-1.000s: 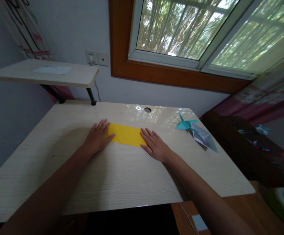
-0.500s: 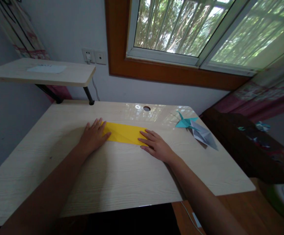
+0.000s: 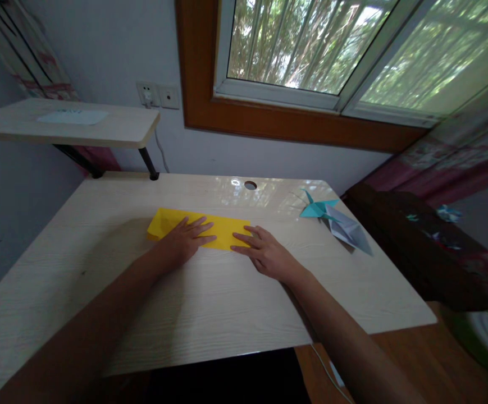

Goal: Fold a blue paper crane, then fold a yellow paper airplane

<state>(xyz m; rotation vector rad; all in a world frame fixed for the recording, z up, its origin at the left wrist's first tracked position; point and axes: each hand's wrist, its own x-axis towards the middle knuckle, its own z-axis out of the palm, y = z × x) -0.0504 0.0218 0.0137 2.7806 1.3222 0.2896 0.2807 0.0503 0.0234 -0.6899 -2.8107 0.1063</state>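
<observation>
A folded strip of yellow paper (image 3: pixel 224 231) lies lengthwise across the desk in front of me. Its left end is slightly raised off the surface. My left hand (image 3: pixel 185 240) rests on the middle of the strip with its fingers spread and pointing right. On the right end lies my right hand (image 3: pixel 264 249), fingers apart and stretched to the left. Both hands press on the paper and neither grips it.
At the desk's (image 3: pixel 235 303) back right are a teal origami crane (image 3: pixel 317 209) and a grey folded paper boat (image 3: pixel 349 230), touching. A raised shelf (image 3: pixel 117 126) with a white sheet (image 3: pixel 73 116) stands at the back left. Behind is a window (image 3: pixel 286 50).
My left hand has slid right from the paper's left end to its middle, uncovering that end. The right hand has stayed nearly in place on the right end.
</observation>
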